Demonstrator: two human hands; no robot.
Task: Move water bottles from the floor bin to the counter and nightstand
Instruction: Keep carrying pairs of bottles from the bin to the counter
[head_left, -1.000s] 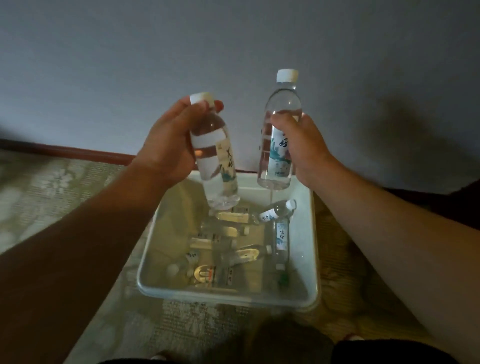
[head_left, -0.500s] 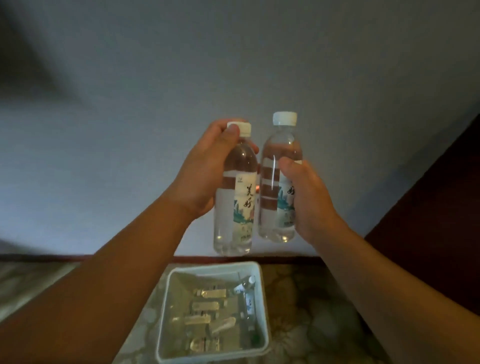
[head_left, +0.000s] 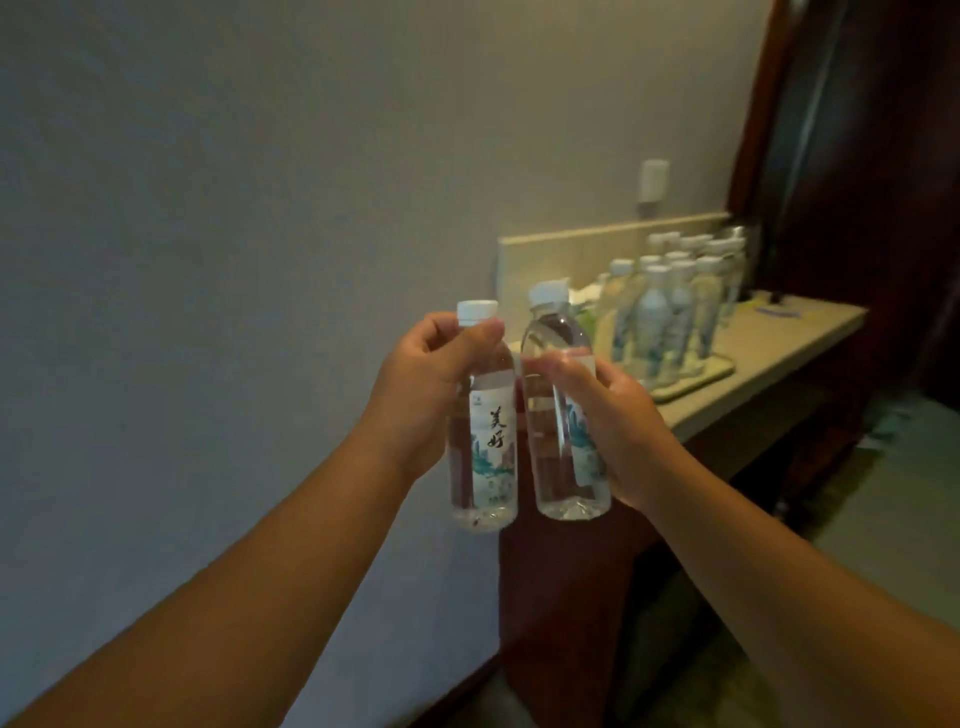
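Bottles upright, one per hand: left hand (head_left: 415, 384) grips left bottle (head_left: 485, 426) near its cap, right hand (head_left: 613, 415) wraps right bottle (head_left: 561, 415) mid-body. Counter (head_left: 779, 348) lies far right, nearer the right hand; standing bottles (head_left: 670, 306) there, blurry, probably a dozen.

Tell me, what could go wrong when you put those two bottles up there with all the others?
1. The bottles on the counter stand packed close on a tray, so a new one might knock them over.
2. The left hand holds its bottle high, near the cap, so it could swing or slip.
3. The right hand holds its bottle right beside the other; they may bump.
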